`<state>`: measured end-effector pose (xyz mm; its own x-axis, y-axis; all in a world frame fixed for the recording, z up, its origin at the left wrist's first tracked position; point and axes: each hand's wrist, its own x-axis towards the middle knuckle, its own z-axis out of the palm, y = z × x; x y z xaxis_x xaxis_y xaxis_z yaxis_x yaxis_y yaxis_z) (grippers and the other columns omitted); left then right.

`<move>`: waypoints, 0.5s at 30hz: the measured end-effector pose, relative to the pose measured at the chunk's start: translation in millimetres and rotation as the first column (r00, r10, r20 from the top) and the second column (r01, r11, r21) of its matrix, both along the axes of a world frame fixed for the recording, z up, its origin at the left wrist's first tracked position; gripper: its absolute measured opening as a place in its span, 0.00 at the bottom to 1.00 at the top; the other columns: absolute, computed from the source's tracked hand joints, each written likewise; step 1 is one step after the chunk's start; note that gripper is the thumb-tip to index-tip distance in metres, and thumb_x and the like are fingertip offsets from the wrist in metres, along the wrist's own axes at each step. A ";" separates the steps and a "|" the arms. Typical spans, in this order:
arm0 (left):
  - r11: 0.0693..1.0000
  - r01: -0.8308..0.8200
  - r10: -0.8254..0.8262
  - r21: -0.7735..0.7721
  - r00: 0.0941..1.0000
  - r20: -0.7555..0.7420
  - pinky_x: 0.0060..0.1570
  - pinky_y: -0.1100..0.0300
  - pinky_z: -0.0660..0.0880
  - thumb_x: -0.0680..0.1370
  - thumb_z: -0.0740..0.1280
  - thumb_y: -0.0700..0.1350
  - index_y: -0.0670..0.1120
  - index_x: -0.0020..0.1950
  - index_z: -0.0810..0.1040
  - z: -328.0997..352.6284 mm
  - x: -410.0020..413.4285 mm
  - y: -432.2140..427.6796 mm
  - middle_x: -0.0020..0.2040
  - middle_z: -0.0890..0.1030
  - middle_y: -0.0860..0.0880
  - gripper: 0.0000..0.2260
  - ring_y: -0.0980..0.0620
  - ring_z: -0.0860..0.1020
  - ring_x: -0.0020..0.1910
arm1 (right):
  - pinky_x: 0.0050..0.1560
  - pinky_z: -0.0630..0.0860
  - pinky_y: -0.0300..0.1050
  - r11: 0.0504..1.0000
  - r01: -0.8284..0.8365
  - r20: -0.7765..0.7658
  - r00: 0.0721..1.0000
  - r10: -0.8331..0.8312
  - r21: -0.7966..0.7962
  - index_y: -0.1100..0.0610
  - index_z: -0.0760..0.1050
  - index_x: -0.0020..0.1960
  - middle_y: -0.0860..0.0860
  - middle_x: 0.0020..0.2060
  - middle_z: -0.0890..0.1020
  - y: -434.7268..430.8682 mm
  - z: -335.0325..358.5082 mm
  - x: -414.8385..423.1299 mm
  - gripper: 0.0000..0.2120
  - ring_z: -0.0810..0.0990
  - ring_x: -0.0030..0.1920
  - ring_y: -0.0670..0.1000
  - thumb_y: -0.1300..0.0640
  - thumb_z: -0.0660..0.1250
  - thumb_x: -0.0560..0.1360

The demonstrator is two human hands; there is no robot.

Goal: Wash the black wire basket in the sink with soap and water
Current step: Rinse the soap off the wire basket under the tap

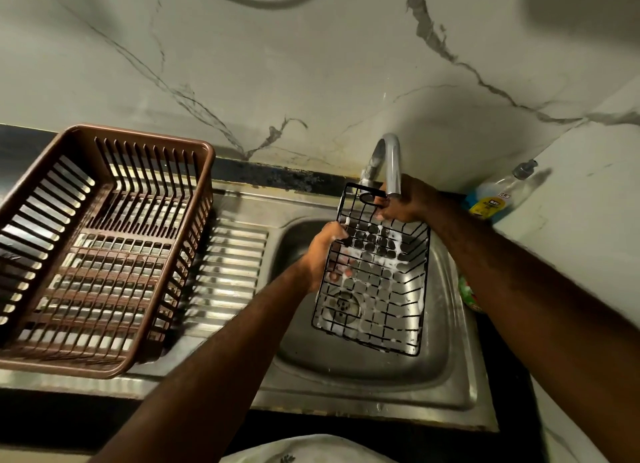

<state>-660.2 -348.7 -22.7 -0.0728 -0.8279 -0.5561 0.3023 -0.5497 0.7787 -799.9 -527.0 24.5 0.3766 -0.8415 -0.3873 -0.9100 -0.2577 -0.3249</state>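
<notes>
Suds clung to the black wire basket (375,272), which we held tilted over the sink (446,358) beneath the faucet (393,164), left hand (323,251) gripping its side rim, right hand (403,204) clutching its far end; wet, soapy wire risked slipping free.
</notes>
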 end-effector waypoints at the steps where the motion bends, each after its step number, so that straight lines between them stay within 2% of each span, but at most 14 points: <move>1: 1.000 -0.013 0.013 -0.002 1.000 0.019 0.29 0.63 0.65 0.76 0.59 0.58 0.45 0.49 0.75 -1.9 0.1 -1.3 0.37 0.78 0.48 0.17 0.50 0.74 0.33 | 0.50 0.77 0.47 1.000 0.012 -0.009 1.000 -0.012 -0.026 0.59 0.74 0.68 0.56 0.60 0.81 1.7 -0.1 1.2 0.31 0.81 0.57 0.58 0.54 0.81 0.68; 4: 0.998 -0.060 0.061 -0.024 0.997 0.049 0.30 0.62 0.66 0.71 0.61 0.59 0.42 0.56 0.74 -3.1 -0.2 -3.1 0.39 0.78 0.46 0.24 0.50 0.75 0.32 | 0.45 0.73 0.44 0.997 0.047 -0.023 0.999 -0.049 -0.068 0.61 0.76 0.63 0.54 0.55 0.81 6.7 -1.7 4.4 0.28 0.79 0.52 0.55 0.55 0.81 0.67; 7: 0.995 -0.090 0.093 -0.041 0.993 0.077 0.33 0.59 0.68 0.68 0.64 0.61 0.36 0.64 0.72 -7.0 -0.4 -4.1 0.44 0.78 0.42 0.35 0.49 0.76 0.33 | 0.44 0.77 0.45 0.992 0.067 -0.004 0.998 -0.068 -0.108 0.57 0.76 0.55 0.51 0.52 0.81 9.3 -4.1 6.9 0.22 0.81 0.53 0.55 0.55 0.81 0.66; 9: 0.993 -0.108 0.112 -0.052 0.991 0.071 0.34 0.58 0.69 0.66 0.65 0.61 0.35 0.68 0.70 -8.9 0.0 -4.6 0.46 0.77 0.40 0.39 0.49 0.76 0.34 | 0.49 0.80 0.49 0.986 0.010 -0.035 0.999 -0.016 -0.167 0.54 0.78 0.54 0.51 0.53 0.82 11.8 -3.1 8.0 0.17 0.81 0.53 0.55 0.52 0.79 0.69; 11: 0.993 -0.108 0.111 -0.053 0.993 0.049 0.31 0.61 0.68 0.66 0.65 0.62 0.36 0.64 0.72 -9.6 0.5 -5.4 0.45 0.77 0.40 0.36 0.49 0.76 0.33 | 0.54 0.80 0.53 0.962 -0.105 -0.124 0.989 0.076 -0.250 0.51 0.78 0.55 0.52 0.53 0.81 15.1 -0.4 9.1 0.13 0.81 0.53 0.56 0.52 0.75 0.73; 13: 0.995 -0.090 0.091 -0.046 0.996 0.016 0.28 0.63 0.67 0.65 0.65 0.62 0.40 0.58 0.74 -10.0 0.3 -6.1 0.42 0.78 0.43 0.31 0.50 0.76 0.32 | 0.52 0.81 0.53 0.928 -0.177 -0.165 0.978 0.128 -0.327 0.50 0.78 0.56 0.53 0.52 0.81 16.9 -0.4 8.3 0.12 0.82 0.51 0.56 0.49 0.74 0.75; 15: 0.997 -0.063 0.062 -0.050 0.998 -0.007 0.30 0.62 0.67 0.67 0.64 0.62 0.42 0.54 0.74 -11.6 -0.5 -6.8 0.39 0.78 0.45 0.27 0.50 0.75 0.32 | 0.48 0.80 0.49 0.925 -0.155 -0.180 0.979 0.096 -0.347 0.50 0.77 0.56 0.52 0.51 0.82 15.2 -5.5 6.4 0.16 0.83 0.48 0.55 0.45 0.74 0.73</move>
